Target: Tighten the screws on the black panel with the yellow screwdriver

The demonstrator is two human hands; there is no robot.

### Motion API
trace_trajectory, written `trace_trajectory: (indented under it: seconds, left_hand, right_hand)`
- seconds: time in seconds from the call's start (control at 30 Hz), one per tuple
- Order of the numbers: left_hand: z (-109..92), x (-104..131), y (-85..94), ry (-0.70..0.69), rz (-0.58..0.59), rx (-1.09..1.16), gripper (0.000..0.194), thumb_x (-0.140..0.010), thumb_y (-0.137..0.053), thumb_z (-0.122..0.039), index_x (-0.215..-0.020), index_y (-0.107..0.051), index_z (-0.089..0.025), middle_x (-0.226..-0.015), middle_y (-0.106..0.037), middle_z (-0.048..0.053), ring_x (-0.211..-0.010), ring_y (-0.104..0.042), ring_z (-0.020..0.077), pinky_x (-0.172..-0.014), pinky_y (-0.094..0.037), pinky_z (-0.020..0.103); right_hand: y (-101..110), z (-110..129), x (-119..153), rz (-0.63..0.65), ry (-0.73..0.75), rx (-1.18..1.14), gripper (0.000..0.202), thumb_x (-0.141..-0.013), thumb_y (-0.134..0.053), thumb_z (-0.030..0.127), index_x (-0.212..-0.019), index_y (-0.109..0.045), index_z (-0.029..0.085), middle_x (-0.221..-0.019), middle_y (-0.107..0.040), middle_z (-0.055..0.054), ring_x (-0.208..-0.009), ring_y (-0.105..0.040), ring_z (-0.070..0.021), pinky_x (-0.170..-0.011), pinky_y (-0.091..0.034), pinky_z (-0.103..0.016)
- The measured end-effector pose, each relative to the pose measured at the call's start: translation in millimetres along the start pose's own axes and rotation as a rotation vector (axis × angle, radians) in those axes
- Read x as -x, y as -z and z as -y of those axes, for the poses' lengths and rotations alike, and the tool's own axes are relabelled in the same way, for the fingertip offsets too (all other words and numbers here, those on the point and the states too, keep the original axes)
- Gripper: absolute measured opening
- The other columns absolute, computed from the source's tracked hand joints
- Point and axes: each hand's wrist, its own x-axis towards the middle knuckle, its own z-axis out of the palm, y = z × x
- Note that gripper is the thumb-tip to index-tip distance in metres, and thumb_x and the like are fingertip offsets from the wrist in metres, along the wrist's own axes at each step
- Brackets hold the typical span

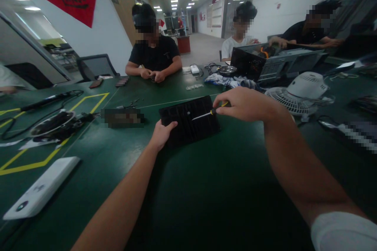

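Note:
A flat black plastic panel point(203, 125) with ribs lies tilted on the green table in front of me. My left hand point(162, 133) grips its left edge, thumb on top and fingers out of sight underneath. In my right hand point(235, 104) is a screwdriver point(203, 115) with a yellow and black handle, held at the panel's right side. Its metal shaft points left across the panel, the tip close to a small round silvery spot point(189, 113). Whether the tip touches the panel I cannot tell.
A white fan point(306, 90) lies to the right, behind it an opened computer case point(291, 64). At the left are a white power strip-like box point(43, 188), tangled cables point(55, 125) and yellow tape lines. A blurred block point(123, 118) sits left of the panel. Several people work across the table point(224, 188).

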Motion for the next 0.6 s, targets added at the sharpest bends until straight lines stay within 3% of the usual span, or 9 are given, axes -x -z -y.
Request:
trace_trajectory:
  seconds: [0.2,0.37,0.5,0.6]
  left_hand:
    - [0.7,0.8,0.6,-0.012,0.01,-0.008,0.05,-0.06,-0.096,-0.031,-0.102,-0.072,-0.019,-0.097,-0.082,0.008,-0.094,-0.08,0.031,-0.096,-0.065,0.051]
    - [1.0,2.7,-0.6,-0.024,0.03,-0.002,0.048,-0.06,-0.095,-0.032,-0.1,-0.072,-0.018,-0.098,-0.082,0.008,-0.098,-0.08,0.0319,-0.101,-0.063,0.052]
    - [0.4,3.8,-2.3,-0.012,0.058,0.021,0.045,-0.062,-0.094,-0.028,-0.1,-0.073,-0.018,-0.102,-0.082,0.01,-0.103,-0.079,0.033,-0.103,-0.061,0.054]
    - [2.1,3.3,-2.0,-0.023,0.082,0.017,0.041,-0.066,-0.092,-0.025,-0.101,-0.074,-0.017,-0.106,-0.083,0.012,-0.106,-0.079,0.0332,-0.107,-0.06,0.054]
  right_hand:
    - [0.0,0.5,1.5,-0.136,0.009,-0.036,0.033,-0.098,-0.062,0.038,-0.114,-0.086,0.023,-0.098,-0.083,-0.007,-0.088,-0.073,-0.0246,-0.079,-0.048,-0.037]
    - [-14.2,-16.7,-15.3,-0.453,-0.06,-0.227,0.037,-0.099,-0.063,0.045,-0.117,-0.086,0.023,-0.11,-0.084,-0.009,-0.098,-0.075,-0.0275,-0.089,-0.054,-0.041]
    - [-57.7,-47.2,-50.5,-0.57,-0.242,-0.328,0.044,-0.081,-0.082,0.058,-0.104,-0.086,0.021,-0.103,-0.083,-0.011,-0.101,-0.074,-0.0338,-0.091,-0.055,-0.046]
    - [-105.2,-70.0,-73.7,-0.565,-0.479,-0.499,0.038,-0.087,-0.075,0.055,-0.097,-0.082,0.018,-0.095,-0.081,-0.009,-0.093,-0.072,-0.0293,-0.086,-0.053,-0.04]
